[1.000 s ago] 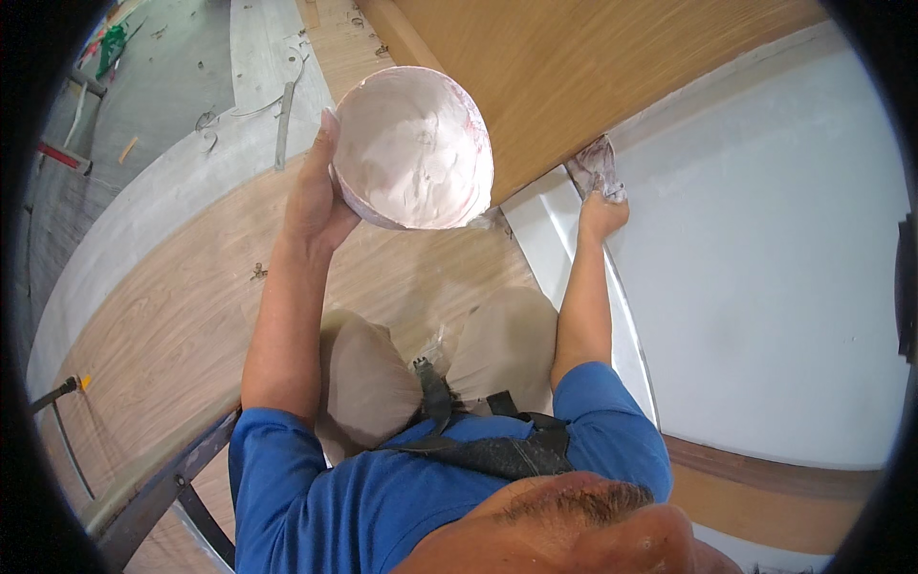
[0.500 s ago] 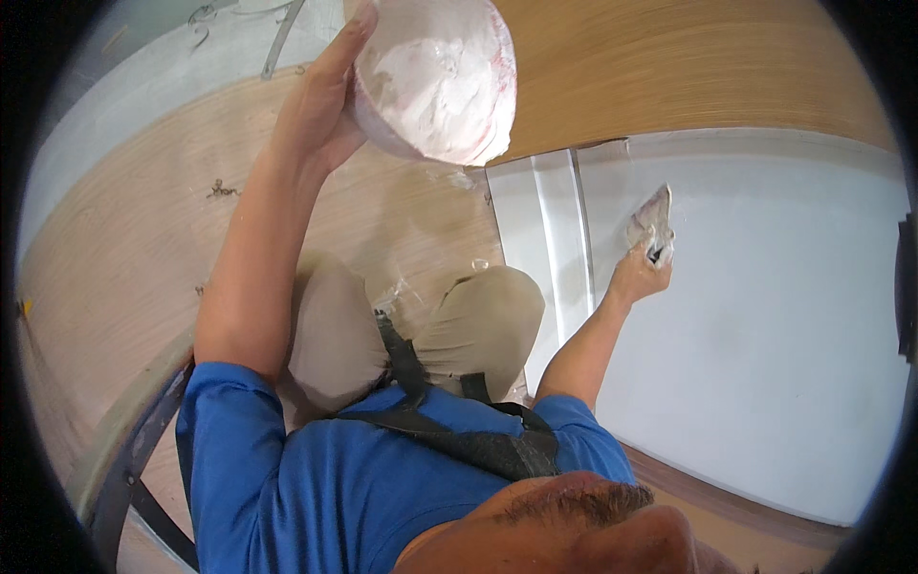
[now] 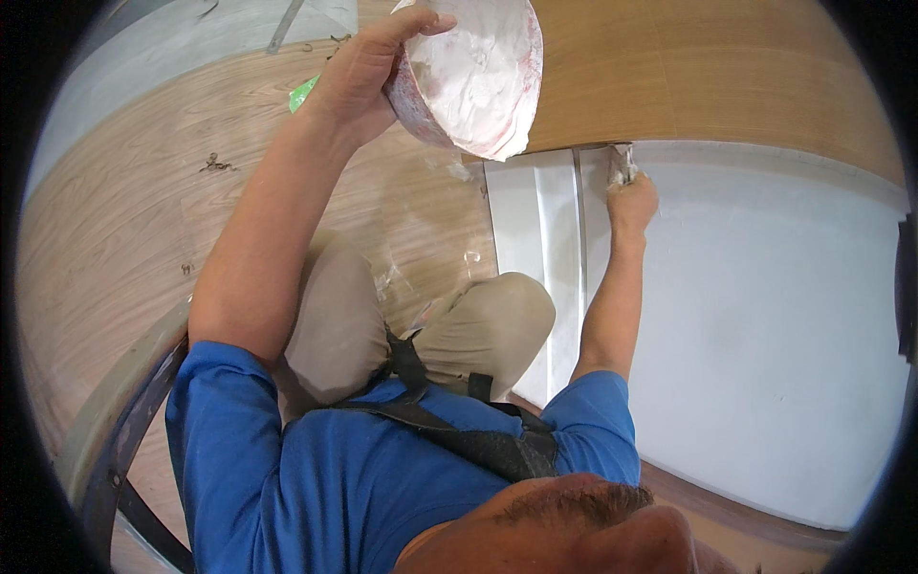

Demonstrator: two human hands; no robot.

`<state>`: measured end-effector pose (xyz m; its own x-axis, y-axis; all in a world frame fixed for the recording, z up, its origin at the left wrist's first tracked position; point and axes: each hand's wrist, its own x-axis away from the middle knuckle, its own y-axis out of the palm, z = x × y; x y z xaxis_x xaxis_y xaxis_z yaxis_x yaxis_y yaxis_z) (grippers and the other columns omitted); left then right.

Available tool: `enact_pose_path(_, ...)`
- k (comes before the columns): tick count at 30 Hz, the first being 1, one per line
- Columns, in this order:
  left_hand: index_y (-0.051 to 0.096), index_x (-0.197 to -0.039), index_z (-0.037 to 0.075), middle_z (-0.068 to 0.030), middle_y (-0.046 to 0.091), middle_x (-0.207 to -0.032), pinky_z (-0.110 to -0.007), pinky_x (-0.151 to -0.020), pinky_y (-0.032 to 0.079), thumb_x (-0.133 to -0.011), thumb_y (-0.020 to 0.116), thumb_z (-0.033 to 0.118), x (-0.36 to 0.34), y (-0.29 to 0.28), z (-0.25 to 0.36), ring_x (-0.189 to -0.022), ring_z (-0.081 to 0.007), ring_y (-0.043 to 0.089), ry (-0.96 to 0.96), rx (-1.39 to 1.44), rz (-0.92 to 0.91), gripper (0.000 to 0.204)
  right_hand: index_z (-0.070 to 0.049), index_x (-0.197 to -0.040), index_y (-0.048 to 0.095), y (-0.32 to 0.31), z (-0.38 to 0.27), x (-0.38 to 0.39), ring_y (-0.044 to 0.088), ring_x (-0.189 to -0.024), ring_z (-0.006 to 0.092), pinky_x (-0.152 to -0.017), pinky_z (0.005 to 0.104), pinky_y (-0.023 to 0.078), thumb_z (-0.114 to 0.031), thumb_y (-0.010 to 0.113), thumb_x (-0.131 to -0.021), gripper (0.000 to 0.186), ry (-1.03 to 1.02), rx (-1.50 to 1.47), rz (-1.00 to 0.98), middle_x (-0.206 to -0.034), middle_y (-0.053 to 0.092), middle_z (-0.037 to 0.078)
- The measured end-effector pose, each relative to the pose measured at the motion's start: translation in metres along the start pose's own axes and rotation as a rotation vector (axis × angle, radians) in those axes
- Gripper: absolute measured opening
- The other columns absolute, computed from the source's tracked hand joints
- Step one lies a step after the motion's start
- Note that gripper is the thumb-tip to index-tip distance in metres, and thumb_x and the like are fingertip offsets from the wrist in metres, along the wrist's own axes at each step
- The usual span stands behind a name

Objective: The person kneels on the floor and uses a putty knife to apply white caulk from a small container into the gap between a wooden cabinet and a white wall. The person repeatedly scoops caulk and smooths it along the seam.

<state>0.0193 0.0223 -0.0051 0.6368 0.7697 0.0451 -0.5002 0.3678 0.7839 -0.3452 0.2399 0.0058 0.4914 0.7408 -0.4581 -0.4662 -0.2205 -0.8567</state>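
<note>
My left hand [image 3: 361, 86] grips the side of a round bowl [image 3: 417, 107], its thumb over the rim. White paste [image 3: 478, 77] coats the bowl's inside, and reddish smears show on its wall. My right hand [image 3: 633, 203] is closed around a paste-smeared putty knife [image 3: 622, 165]. The knife's tip is at the seam where a brown wood-grain panel [image 3: 727, 77] meets a white panel [image 3: 746, 287]. The blade is partly hidden by paste and my fingers.
Wood-grain flooring [image 3: 115, 239] spreads to the left, with small dark scraps [image 3: 217, 165] on it. A bright green item [image 3: 303, 93] lies beyond my left forearm. A curved metal frame [image 3: 129, 421] stands at lower left. A white upright strip [image 3: 555, 249] borders the white panel.
My right hand has moved up to the seam with the putty knife. My left hand and the bowl have shifted slightly right. The green item has come into view.
</note>
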Motion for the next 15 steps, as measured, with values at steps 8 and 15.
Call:
enact_pose_path(8,0.056,-0.116,0.000,-0.0120,0.062,-0.108,-0.040,-0.084,0.055,-0.082,0.066,0.026,-0.004,-0.007,-0.003,-0.099,-0.0238,0.064,-0.021,0.046,0.073,0.044,-0.001,-0.081,0.070,-0.084,0.007,-0.001,0.065,-0.072,0.0389,-0.066,0.0449,0.051,-0.014,0.069,-0.075,0.015,0.148,0.003,0.350,-0.079,0.068,0.021)
enact_pose_path(15,0.052,-0.127,-0.002,-0.0156,0.061,-0.119,-0.043,-0.096,0.050,-0.085,0.059,0.025,-0.004,-0.014,-0.003,-0.107,-0.0274,0.061,-0.056,0.107,-0.031,0.050,0.004,-0.082,0.068,-0.134,-0.040,0.038,0.059,-0.062,0.0146,-0.059,0.0302,0.048,-0.011,0.070,-0.084,0.015,0.340,-0.808,0.638,-0.073,0.066,0.006)
